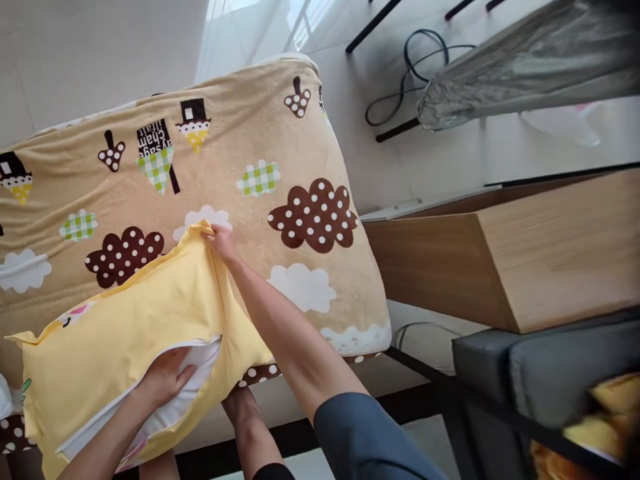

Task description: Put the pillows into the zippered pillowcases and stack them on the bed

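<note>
A yellow pillowcase (120, 320) lies on the bed, with a white pillow (197, 373) showing through its long slit opening. My left hand (167, 379) reaches into this opening and rests on the white pillow. Its thumb stands apart from the fingers, whose tips are partly covered by the yellow cloth. At the upper right corner of the pillowcase, my right hand (220, 241) pinches the fabric and lifts it slightly off the bed. Gathered folds run down from that corner.
Beneath the pillowcase is a beige bed cover (225, 127) with clouds and polka dots. A wooden box-like piece of furniture (430, 267) stands to the right, above a dark grey padded seat (550, 373). A plastic-wrapped object (520, 73) and black cable (405, 80) are at upper right.
</note>
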`<state>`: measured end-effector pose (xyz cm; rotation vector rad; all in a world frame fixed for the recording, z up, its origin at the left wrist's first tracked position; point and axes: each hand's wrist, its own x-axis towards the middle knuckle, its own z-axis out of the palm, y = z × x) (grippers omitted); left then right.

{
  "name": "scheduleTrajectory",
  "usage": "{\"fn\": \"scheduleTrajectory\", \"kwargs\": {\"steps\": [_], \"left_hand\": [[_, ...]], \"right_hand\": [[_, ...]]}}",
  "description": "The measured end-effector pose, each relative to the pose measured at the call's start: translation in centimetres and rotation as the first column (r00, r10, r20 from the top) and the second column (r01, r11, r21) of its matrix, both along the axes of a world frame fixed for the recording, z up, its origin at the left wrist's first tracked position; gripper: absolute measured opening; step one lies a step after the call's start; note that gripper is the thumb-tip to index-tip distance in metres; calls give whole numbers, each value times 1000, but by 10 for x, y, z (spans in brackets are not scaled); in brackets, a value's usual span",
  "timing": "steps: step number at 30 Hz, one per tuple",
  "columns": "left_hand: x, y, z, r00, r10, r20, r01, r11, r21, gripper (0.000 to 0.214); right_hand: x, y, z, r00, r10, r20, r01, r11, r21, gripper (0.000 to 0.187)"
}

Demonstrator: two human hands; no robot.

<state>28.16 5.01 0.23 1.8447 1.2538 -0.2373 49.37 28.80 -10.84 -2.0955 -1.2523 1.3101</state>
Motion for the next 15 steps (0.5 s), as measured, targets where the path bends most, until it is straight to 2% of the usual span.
{"fn": "scheduleTrajectory", "kwargs": {"steps": [2, 3, 5, 6, 7, 8, 9, 10, 11, 12, 14, 15], "left_hand": [[6, 0, 15, 998, -27, -58, 28, 1000, 7, 45], [8, 0, 25, 998, -59, -21, 59, 998, 34, 46], [9, 7, 43, 975, -135, 174, 115, 986, 123, 48], [6, 16, 49, 950, -141, 279, 93, 980, 178, 48], [0, 29, 51, 934, -98, 343, 16, 972, 234, 47], [-8, 46, 49, 938, 4, 347, -111, 951, 290, 45], [-17, 66, 41, 941, 169, 292, -268, 901, 343, 43], [-26, 87, 30, 914, 356, 196, -406, 822, 399, 46], [-34, 108, 17, 868, 489, 90, -479, 773, 415, 57], [-41, 125, 3, 829, 559, -7, -523, 780, 344, 66], [-49, 147, -21, 814, 573, -95, -573, 819, 26, 69], [-52, 150, -29, 815, 574, -81, -580, 802, -146, 66]], "right_hand": [[2, 3, -2, 996, -37, -77, 37, 999, -3, 20], [4, 4, -3, 991, -46, -123, 45, 999, -10, 23], [11, 7, -1, 975, -40, -217, 34, 999, -30, 29], [15, 8, 3, 964, -25, -267, 16, 999, -37, 31], [19, 10, 7, 948, -5, -318, -6, 999, -36, 33], [24, 12, 12, 931, 17, -366, -29, 999, -27, 35], [28, 15, 18, 913, 39, -407, -48, 999, -10, 35], [31, 17, 24, 896, 61, -439, -62, 998, 12, 35], [34, 19, 29, 886, 83, -457, -74, 997, 38, 33], [35, 21, 33, 884, 101, -457, -82, 995, 63, 31], [35, 25, 39, 908, 120, -402, -88, 991, 97, 25], [33, 26, 40, 925, 123, -359, -90, 990, 109, 22]]}}
